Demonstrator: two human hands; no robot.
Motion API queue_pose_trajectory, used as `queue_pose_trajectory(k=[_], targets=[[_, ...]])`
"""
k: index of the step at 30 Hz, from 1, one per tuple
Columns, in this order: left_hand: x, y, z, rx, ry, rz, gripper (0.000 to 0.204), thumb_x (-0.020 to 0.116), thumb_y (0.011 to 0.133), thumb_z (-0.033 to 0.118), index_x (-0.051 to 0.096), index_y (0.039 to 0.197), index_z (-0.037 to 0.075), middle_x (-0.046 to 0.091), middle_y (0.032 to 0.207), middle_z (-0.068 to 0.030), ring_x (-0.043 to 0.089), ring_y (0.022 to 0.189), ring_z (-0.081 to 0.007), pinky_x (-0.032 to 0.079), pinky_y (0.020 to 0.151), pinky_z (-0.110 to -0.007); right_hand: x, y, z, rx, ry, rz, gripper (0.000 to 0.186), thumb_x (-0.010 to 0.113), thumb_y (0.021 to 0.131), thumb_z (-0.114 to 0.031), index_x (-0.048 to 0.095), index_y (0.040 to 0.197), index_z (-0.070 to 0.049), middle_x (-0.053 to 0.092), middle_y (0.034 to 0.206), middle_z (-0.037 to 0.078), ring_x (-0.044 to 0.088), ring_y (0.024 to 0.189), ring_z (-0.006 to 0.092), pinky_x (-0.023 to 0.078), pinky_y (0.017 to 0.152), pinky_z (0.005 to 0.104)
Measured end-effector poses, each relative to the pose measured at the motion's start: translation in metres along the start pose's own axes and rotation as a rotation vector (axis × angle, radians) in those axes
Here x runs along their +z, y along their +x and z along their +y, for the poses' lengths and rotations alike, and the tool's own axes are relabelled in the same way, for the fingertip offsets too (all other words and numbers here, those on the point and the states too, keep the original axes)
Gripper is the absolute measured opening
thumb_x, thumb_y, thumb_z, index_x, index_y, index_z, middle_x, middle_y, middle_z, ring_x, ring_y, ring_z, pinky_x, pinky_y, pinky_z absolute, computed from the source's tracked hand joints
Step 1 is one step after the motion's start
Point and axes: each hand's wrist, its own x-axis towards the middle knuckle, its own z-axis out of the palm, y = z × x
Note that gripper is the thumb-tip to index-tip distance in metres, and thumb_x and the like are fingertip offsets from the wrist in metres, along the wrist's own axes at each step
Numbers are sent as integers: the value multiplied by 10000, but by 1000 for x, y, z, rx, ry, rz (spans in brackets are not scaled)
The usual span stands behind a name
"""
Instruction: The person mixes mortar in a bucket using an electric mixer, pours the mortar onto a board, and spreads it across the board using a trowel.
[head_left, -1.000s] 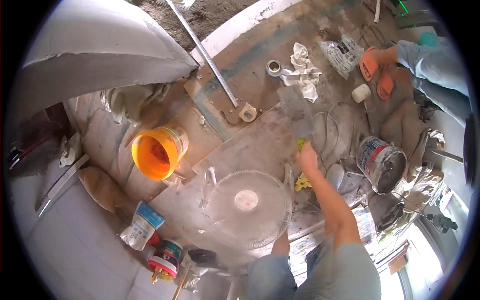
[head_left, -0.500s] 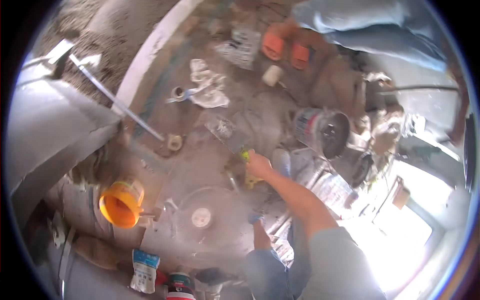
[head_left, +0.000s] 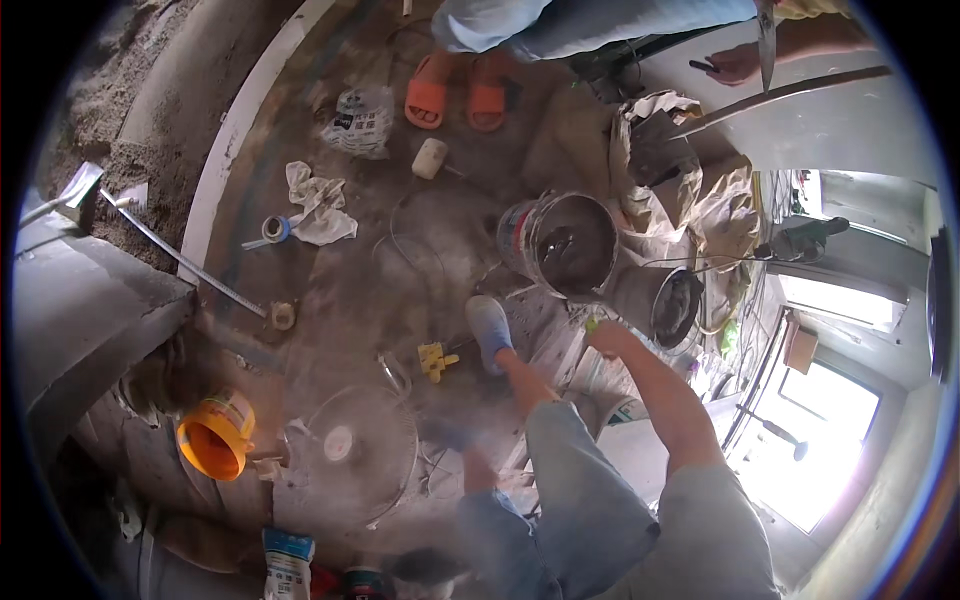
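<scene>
Gripping: right hand [head_left: 614,342], fingers curled together round a yellow-green handle [head_left: 592,325], a short end of which shows at the thumb side. Left hand: out of view; spread or closed, cannot tell.

Handle: at the fingers; visible end toward the upper left. Long axis: not readable from so short a piece.

Labelled bucket [head_left: 514,236]: above and slightly left of the fingers, its near rim close to them, apart. Mouth faces the viewer; wall shows on the side away to the left. Contents [head_left: 572,268]: dark grey. The right hand is the only one of the pair seen near it.

Dark bucket [head_left: 634,292]: just right of and above the fingers.

Yellow piece [head_left: 435,361]: well left of the fingers, past a shod foot [head_left: 487,322].

Hard to make out: any blade beyond the handle; the palm, turned from view; depth of the bucket's contents; whether the bucket leans, given the lens's bend.
</scene>
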Motion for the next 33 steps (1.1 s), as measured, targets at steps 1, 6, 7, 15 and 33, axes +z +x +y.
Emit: queue_pose_trajectory(k=[1, 6, 7, 15, 33], targets=[[14, 2, 4, 1, -6, -18, 614, 467, 1002, 504, 561, 1253, -48, 610, 1240, -230, 548, 1172, -382, 413, 1025, -415, 0, 22, 26, 81, 211, -108, 279, 553, 881, -213, 693, 1017, -13, 730, 781, 122, 730, 731, 308, 581, 673, 441], [59, -69, -23, -177, 49, -30, 645, 466, 1003, 517, 544, 1294, -53, 599, 1282, -238, 536, 1212, -388, 403, 1050, -409, -108, 54, 8, 308, 339, 128, 292, 522, 937, -285, 708, 1053, -93, 715, 1042, 120, 708, 937, 323, 572, 743, 460], [75, -86, -28, -202, 50, -61, 651, 466, 1003, 520, 540, 1302, -53, 597, 1290, -240, 534, 1220, -389, 401, 1055, -407, -143, 50, 16, 238, 302, 251, 305, 527, 951, -317, 702, 1072, -98, 695, 1088, 140, 690, 1001, 333, 563, 785, 479], [208, -289, -66, -518, -54, -409, 641, 449, 1016, 501, 547, 1312, -60, 615, 1285, -237, 556, 1191, -395, 410, 1060, -423, -274, 158, 63, -162, 81, 274, 279, 500, 981, -292, 662, 1149, -139, 652, 1180, 177, 581, 1187, 373, 451, 968, 590], [219, -325, 37, -536, -157, -248, 613, 445, 1012, 538, 619, 1283, 16, 689, 1103, -186, 644, 1027, -275, 484, 920, -405, -191, 150, 142, 222, 137, 641, 464, 529, 965, -483, 648, 1060, -45, 608, 1217, 251, 592, 1152, 383, 496, 858, 547]])
